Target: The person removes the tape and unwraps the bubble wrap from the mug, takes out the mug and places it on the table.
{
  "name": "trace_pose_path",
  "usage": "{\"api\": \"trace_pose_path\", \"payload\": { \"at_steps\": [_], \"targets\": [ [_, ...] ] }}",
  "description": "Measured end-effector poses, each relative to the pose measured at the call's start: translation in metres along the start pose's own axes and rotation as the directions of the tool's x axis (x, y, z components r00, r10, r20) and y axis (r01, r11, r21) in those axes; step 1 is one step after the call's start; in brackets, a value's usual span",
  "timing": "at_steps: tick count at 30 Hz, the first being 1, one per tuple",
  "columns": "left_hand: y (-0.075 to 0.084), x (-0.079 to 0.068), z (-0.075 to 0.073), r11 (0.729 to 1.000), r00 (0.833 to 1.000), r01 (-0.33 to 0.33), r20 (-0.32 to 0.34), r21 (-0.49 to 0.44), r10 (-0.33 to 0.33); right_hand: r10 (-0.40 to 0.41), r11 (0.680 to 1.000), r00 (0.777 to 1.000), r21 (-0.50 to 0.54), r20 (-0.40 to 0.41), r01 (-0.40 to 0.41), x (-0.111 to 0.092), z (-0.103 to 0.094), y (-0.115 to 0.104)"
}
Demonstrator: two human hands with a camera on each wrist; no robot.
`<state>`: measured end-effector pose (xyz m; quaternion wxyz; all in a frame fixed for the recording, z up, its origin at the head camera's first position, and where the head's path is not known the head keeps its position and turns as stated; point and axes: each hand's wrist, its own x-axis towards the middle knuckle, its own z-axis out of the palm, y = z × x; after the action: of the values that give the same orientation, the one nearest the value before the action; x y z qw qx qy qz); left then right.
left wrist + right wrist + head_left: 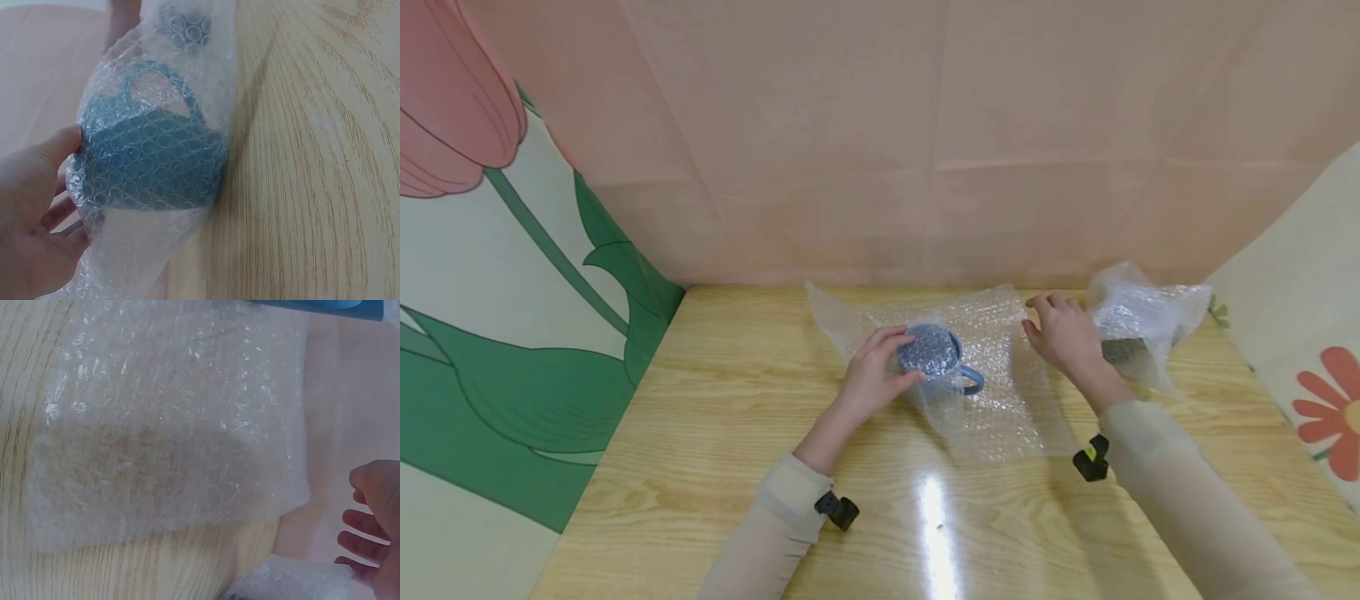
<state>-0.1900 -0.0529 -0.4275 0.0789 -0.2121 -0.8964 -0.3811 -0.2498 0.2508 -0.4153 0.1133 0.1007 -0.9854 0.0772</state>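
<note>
A blue mug (928,352) sits at the left part of a bubble wrap sheet (1007,408), with one layer folded over it. Its handle (972,381) points right in the head view. My left hand (874,372) grips the mug through the wrap, thumb on the near side and fingers on the far side. In the left wrist view the bubbles cover the mug's body (153,165). My right hand (1063,335) hovers by the sheet's right far corner, fingers loosely bent and holding nothing. The right wrist view has that hand (378,525) apart from the sheet.
To the right of my right hand lies another crumpled bubble wrap bundle (1135,304) with a dark item (1124,352) inside. Both stand on a wooden table (700,467), whose back edge meets a pinkish covering (850,167). Flower-patterned panels (550,392) flank the sides.
</note>
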Motion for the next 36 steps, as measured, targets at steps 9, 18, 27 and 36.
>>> {"api": "trace_pose_path", "payload": {
  "at_steps": [9,18,27,36],
  "targets": [
    [0.000,0.000,0.000,1.000,1.000,-0.006,-0.004,-0.001,0.006,-0.049,0.998,0.998,0.052,0.048,0.047,-0.004,-0.009,-0.004],
    [-0.002,0.000,0.001,1.000,1.000,-0.013,-0.010,-0.005,0.013,-0.167,0.980,0.985,0.104,-0.041,0.171,-0.011,-0.009,-0.011],
    [-0.001,-0.001,0.001,1.000,1.000,-0.015,-0.010,-0.006,0.015,-0.290,0.939,0.936,0.131,-0.201,0.319,-0.019,-0.003,-0.018],
    [-0.001,0.000,0.001,1.000,1.000,-0.009,-0.005,-0.003,0.009,-0.291,0.914,0.929,0.220,-0.229,0.340,-0.028,0.001,-0.025]
  ]
}}
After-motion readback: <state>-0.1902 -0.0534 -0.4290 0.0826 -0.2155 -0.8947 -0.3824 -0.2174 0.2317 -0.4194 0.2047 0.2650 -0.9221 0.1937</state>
